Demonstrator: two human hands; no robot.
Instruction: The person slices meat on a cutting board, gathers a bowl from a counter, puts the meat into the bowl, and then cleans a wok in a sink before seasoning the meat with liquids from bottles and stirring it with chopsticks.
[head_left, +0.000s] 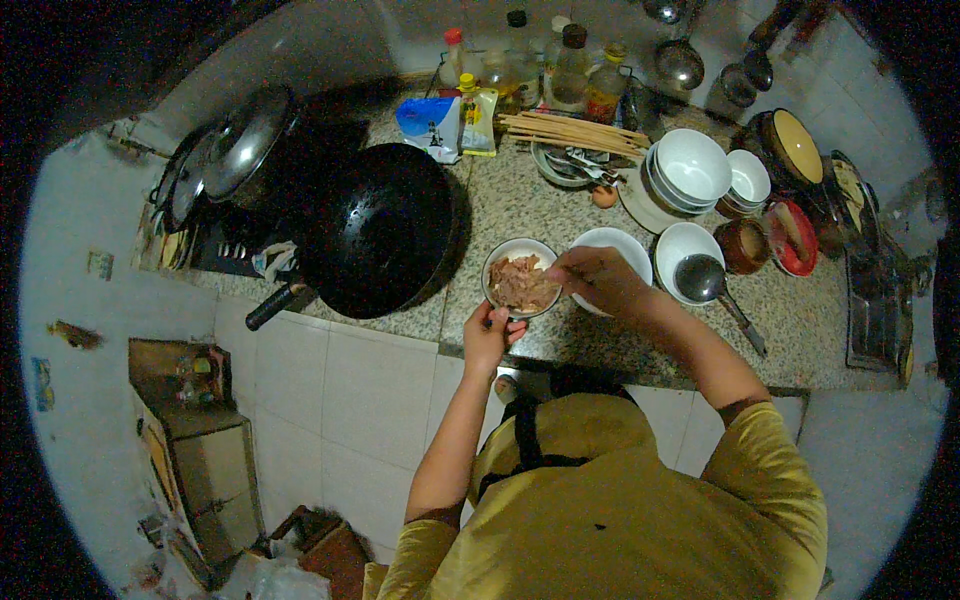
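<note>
A white bowl of sliced raw meat (523, 283) stands near the counter's front edge. My left hand (493, 330) grips its near rim, thumb on top and fingers below. Over the bowl's right rim is my right hand (596, 279), slightly blurred, its fingers bent together; whether anything is between them I cannot tell. Behind that hand lies a white bowl (616, 244), partly hidden by it. Further right, a metal ladle (699, 278) rests in another white bowl (681, 238), its handle over the counter. To the left sits a large black wok (379, 229).
Behind are a bundle of chopsticks (574, 133), an egg (604, 196), stacked white bowls (691, 165) and seasoning pouches (429, 124). Several bottles (570, 67) line the wall. The wok's handle (270, 306) juts past the counter edge. A red dish (796, 240) is at right.
</note>
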